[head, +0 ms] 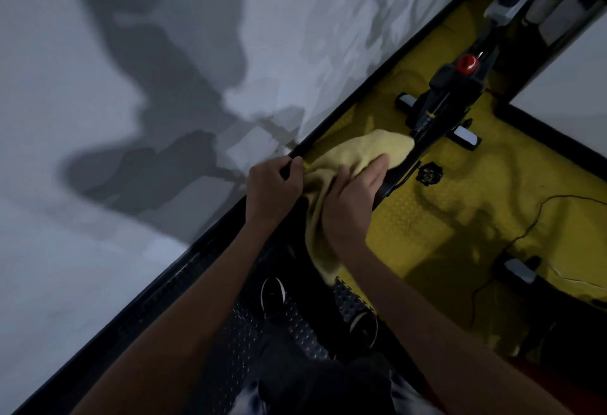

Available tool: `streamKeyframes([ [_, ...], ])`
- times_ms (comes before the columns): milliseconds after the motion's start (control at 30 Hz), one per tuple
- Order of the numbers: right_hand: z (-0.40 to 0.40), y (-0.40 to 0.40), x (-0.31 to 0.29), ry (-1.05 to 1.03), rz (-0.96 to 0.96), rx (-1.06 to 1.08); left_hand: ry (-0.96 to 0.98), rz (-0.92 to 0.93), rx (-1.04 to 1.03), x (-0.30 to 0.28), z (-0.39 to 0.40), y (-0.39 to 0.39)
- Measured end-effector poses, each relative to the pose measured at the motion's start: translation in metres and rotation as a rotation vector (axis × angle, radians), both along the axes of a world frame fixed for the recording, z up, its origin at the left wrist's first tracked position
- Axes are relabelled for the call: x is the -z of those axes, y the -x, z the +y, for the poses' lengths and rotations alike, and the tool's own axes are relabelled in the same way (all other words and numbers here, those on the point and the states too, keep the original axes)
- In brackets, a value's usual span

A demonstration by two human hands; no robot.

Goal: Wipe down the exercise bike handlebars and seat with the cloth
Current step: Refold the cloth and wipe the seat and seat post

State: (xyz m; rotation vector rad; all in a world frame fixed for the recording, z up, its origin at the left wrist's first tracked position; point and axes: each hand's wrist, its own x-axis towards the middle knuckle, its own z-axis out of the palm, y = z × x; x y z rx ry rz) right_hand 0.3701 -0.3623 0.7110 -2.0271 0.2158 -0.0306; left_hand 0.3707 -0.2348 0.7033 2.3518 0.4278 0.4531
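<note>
Below-left of the red knob (468, 64) on the exercise bike (440, 102), the right hand (349, 207) fingers (381, 165) are clenching the cloth (358, 152). The left hand (274, 184) is grasping a black bar (293, 155). The cloth's loose, hanging tail is likely risking slipping off.

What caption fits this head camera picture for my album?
Left hand grips a black bar while the right hand holds a yellow cloth against the exercise bike.
</note>
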Motion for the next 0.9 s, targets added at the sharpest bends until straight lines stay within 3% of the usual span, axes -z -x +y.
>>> streamKeyframes([
  [200,-0.008,0.074,0.012,0.183,-0.118,-0.246,0.116,-0.010,-0.023,0.003,0.001,0.001],
  [600,-0.008,-0.052,-0.008,0.131,-0.071,-0.047,0.063,0.064,-0.009,0.002,0.000,-0.001],
  [700,-0.003,-0.024,-0.003,0.205,-0.128,-0.070,0.062,0.080,-0.008,0.004,0.000,-0.002],
  [900,-0.004,0.049,0.011,0.143,-0.151,-0.209,0.104,0.084,0.012,0.006,0.001,-0.003],
])
